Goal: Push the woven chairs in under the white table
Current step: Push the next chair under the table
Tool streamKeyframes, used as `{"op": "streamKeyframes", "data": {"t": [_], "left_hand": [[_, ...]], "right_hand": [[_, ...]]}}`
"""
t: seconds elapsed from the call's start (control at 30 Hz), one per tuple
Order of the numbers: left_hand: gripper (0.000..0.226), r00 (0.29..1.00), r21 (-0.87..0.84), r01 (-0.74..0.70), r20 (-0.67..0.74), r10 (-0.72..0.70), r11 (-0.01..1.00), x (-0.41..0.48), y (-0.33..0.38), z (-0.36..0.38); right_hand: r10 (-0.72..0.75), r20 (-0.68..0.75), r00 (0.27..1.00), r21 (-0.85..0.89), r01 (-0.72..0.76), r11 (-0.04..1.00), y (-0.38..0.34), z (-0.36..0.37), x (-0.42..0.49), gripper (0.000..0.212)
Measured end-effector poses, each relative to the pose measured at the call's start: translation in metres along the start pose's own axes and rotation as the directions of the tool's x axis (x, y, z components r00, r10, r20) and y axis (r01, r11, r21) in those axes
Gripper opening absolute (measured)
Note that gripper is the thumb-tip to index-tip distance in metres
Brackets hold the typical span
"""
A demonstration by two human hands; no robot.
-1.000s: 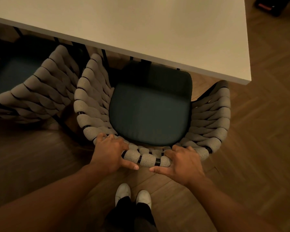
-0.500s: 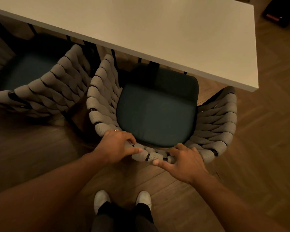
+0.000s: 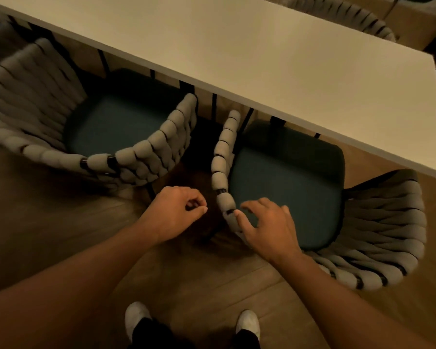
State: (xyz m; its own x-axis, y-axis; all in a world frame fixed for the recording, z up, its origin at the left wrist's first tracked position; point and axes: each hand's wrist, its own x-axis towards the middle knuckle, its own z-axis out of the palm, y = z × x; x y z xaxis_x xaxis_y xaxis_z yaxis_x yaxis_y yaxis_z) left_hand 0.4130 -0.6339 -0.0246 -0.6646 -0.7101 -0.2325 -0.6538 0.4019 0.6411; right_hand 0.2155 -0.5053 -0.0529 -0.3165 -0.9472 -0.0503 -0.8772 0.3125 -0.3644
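Two woven chairs with dark teal seats stand at the near edge of the white table (image 3: 262, 59), their seat fronts under the tabletop. The left woven chair (image 3: 146, 152) is angled, its back toward the lower left. The right woven chair (image 3: 388, 222) has its back toward the lower right. My left hand (image 3: 174, 212) hovers over the floor gap between the chairs, fingers loosely curled, holding nothing. My right hand (image 3: 269, 227) is spread over the right chair's seat corner, its thumb touching the woven arm rim (image 3: 222, 172).
Dark table legs show under the near edge. A third woven chair (image 3: 350, 13) stands on the far side of the table. My white shoes (image 3: 136, 316) stand on the wooden herringbone floor just behind the chairs.
Both hands have come off the right chair's back rim. My view has swung left, so the left chair now fills the left half and my hands sit between the chairs.
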Motion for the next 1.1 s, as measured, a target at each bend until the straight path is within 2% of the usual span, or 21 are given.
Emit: {"op": "streamKeyframes", "data": {"t": [0.1,0.27,0.43,0.6,0.83,0.97,1.1], "left_hand": [[0.006,1.000,-0.022,0.025,-0.009,-0.025,0.999,-0.009,-0.044,-0.045],[0.013,0.995,-0.056,0.083,-0.042,-0.085,0.995,-0.030,-0.110,-0.117],[0.028,0.991,-0.028,0.114,-0.067,-0.116,0.993,-0.040,-0.164,-0.171],[0.040,0.985,0.061,0.145,-0.107,-0.137,0.988,-0.032,-0.211,-0.208],[0.048,0.985,0.144,0.175,-0.038,-0.171,0.974,0.009,-0.276,-0.253],[0.049,0.979,0.191,0.193,0.031,-0.203,0.962,0.043,-0.312,-0.277],[0.044,0.972,0.230,0.194,0.089,-0.219,0.954,0.064,-0.335,-0.289]], "right_hand": [[0.007,-0.030,1.000,0.027,-0.006,1.000,-0.059,0.017,0.020,0.035],[0.000,0.013,1.000,0.059,0.000,0.998,-0.149,0.044,0.048,0.031],[-0.044,0.054,0.998,0.051,0.041,0.998,-0.219,0.063,0.074,0.039],[-0.077,0.081,0.994,0.065,0.072,0.995,-0.265,0.078,0.112,0.048],[-0.101,0.062,0.993,0.102,0.095,0.990,-0.309,0.112,0.179,0.059],[-0.113,0.211,0.971,0.115,0.090,0.989,-0.331,0.134,0.219,0.068],[-0.084,0.414,0.906,0.102,0.046,0.994,-0.343,0.152,0.236,0.080]]}}
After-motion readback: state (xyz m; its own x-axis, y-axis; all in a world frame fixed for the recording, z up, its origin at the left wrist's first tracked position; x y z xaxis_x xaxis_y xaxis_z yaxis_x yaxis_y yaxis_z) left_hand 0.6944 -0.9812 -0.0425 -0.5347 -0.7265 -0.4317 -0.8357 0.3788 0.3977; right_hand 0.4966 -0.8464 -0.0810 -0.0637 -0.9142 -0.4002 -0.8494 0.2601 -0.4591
